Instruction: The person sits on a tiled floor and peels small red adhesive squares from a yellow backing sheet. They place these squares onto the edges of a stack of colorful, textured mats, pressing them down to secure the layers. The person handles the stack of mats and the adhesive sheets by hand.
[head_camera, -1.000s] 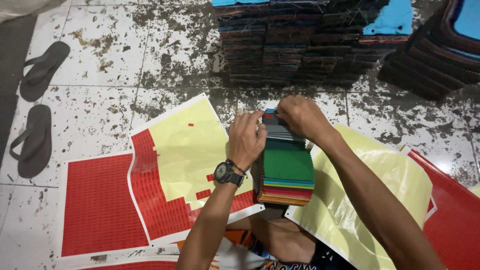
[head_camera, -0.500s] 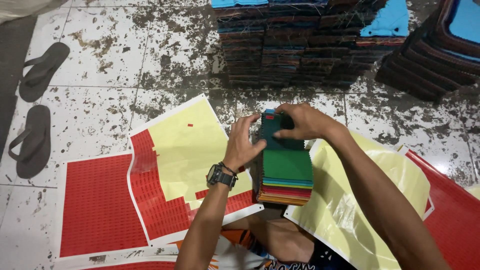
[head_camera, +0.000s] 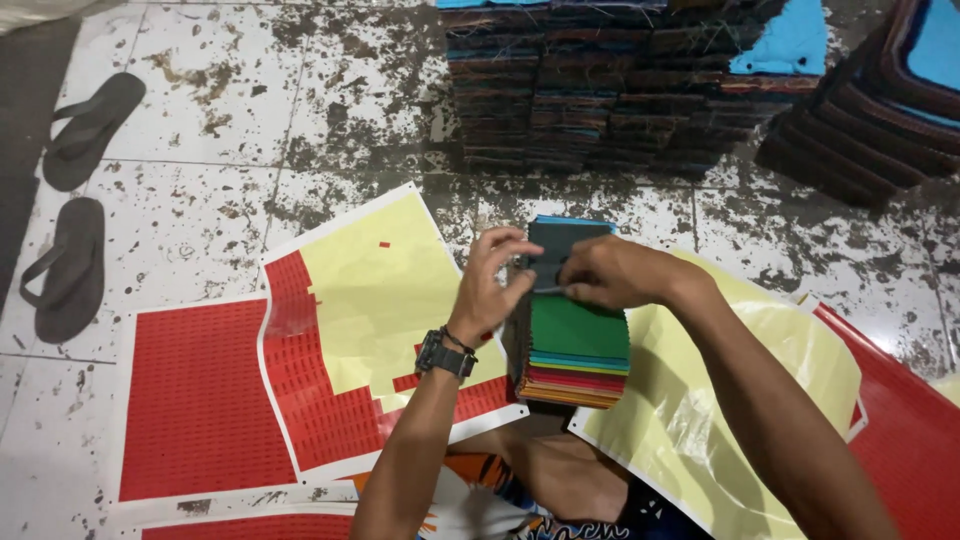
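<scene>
A stack of coloured fabric swatches (head_camera: 578, 355) rests on my lap, green on top with a dark piece (head_camera: 556, 246) at its far end. My left hand (head_camera: 492, 285), with a black wristwatch, sits at the stack's left edge, fingers curled over the dark piece. My right hand (head_camera: 612, 272) presses on the dark piece from the right, pinching something small that I cannot make out. A sheet of small red stickers (head_camera: 330, 350), partly peeled to its yellow backing, lies just left of the stack.
Tall piles of dark fabric bundles (head_camera: 610, 80) stand on the stained tile floor ahead, more at the far right (head_camera: 880, 100). Two grey sandals (head_camera: 75, 200) lie at the left. A full red sticker sheet (head_camera: 195, 400) and a peeled yellow sheet (head_camera: 730, 400) flank me.
Both hands have shifted on the far end of the stack: the left hand's fingers have opened and risen, and the right hand has slid slightly towards me over the dark piece.
</scene>
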